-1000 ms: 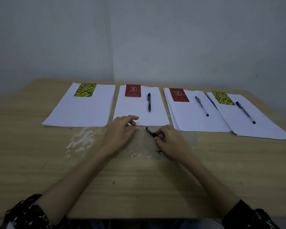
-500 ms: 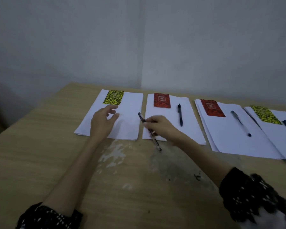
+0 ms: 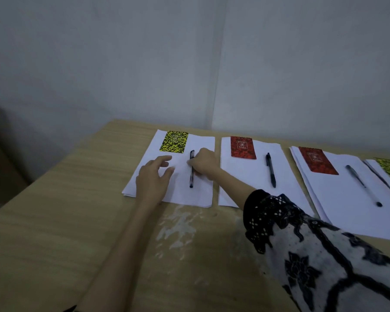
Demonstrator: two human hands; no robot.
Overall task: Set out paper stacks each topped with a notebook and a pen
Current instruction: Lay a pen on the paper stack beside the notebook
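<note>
The right hand [image 3: 203, 165] pinches a black pen [image 3: 191, 171] lying on the leftmost paper stack [image 3: 182, 192], just beside its yellow notebook [image 3: 174, 141]. The left hand [image 3: 153, 179] rests flat, fingers relaxed, on the same stack on the counter [image 3: 54, 233]

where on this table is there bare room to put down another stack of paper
Bare wood lies left of the leftmost paper stack out to the table edge, and along the near edge under both forearms. The back row is crowded: stacks sit nearly edge to edge, with both hands on the leftmost.

bare table [image 3: 54, 233] near edge open, paper stacks [image 3: 252, 174] fill far side, narrow gaps between
</note>
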